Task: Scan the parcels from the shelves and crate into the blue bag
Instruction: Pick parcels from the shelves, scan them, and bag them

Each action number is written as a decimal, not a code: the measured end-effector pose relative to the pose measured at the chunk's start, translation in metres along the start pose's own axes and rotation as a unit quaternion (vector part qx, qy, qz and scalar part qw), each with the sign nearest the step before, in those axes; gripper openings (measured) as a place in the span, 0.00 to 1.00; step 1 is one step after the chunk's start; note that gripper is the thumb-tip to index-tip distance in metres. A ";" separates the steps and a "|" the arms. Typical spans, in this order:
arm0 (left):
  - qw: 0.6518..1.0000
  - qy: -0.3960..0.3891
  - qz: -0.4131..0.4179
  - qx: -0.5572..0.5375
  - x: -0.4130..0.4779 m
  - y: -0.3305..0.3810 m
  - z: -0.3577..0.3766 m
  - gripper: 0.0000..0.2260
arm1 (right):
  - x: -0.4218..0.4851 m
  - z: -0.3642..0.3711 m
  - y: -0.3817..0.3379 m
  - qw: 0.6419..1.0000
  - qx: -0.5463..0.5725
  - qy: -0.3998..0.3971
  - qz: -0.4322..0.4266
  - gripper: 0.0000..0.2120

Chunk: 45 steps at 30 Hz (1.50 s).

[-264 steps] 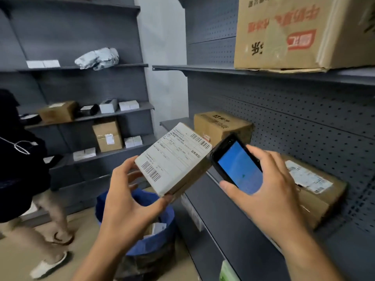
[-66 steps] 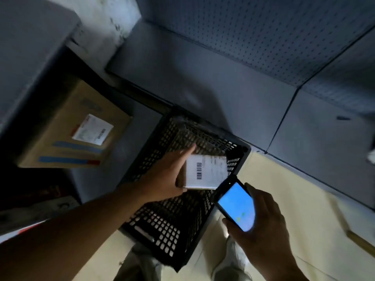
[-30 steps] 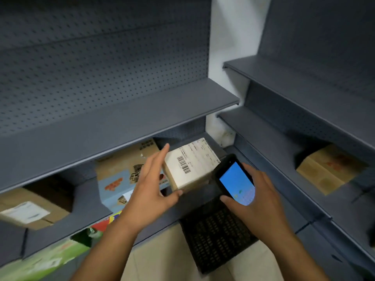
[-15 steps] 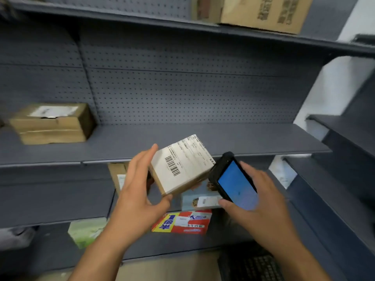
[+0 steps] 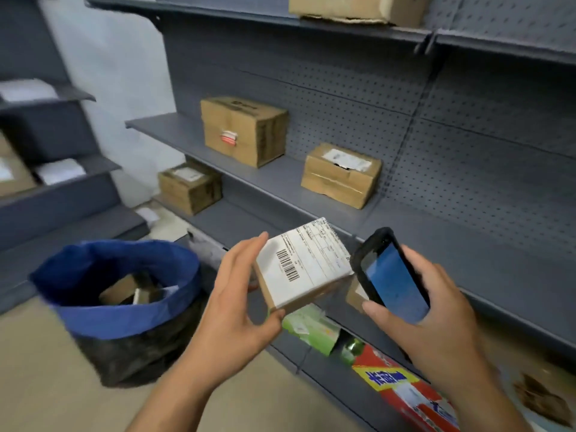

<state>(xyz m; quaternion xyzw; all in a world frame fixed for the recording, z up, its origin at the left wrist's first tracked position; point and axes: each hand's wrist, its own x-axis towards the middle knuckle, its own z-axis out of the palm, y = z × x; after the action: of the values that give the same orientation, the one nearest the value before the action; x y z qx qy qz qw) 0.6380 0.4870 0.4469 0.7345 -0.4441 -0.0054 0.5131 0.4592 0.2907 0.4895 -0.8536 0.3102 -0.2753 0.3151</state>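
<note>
My left hand [image 5: 237,310] grips a small brown parcel [image 5: 304,265] with a white barcode label facing up. My right hand [image 5: 436,310] holds a black handheld scanner [image 5: 391,274] with a lit blue screen, just right of the parcel. The blue bag [image 5: 124,316] stands open on the floor at lower left, with several parcels inside. Three brown boxes sit on the grey shelves: a large one [image 5: 244,129], a labelled one [image 5: 341,174] to its right, and one lower down [image 5: 190,187].
Grey pegboard shelving [image 5: 467,169] runs along the right. A large carton [image 5: 358,7] sits on the top shelf. A green packet [image 5: 314,327] and a red and yellow packet [image 5: 402,388] lie on the bottom shelf. More shelves with parcels [image 5: 59,171] stand at left.
My view has swung left from the shelf face, bringing the blue bag into sight. Both hands keep the parcel and scanner in the same hold, close together.
</note>
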 end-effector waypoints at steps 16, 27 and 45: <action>0.957 0.200 -0.163 0.131 -0.045 -0.104 -0.143 0.45 | 0.107 0.234 -0.097 0.952 0.133 -0.242 -0.133 0.40; 0.946 0.190 -0.189 0.185 0.066 -0.240 -0.225 0.44 | 0.237 0.362 -0.124 0.949 0.137 -0.246 -0.141 0.40; 0.939 0.114 -0.307 0.105 0.037 -0.504 -0.332 0.42 | 0.250 0.594 -0.183 0.957 0.027 -0.290 -0.010 0.38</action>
<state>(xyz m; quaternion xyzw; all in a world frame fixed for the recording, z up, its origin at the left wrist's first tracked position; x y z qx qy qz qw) 1.1409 0.7513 0.2382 0.8807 -0.1337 -0.0322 0.4533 1.0834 0.4445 0.3018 -0.8912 0.1895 -0.0278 0.4112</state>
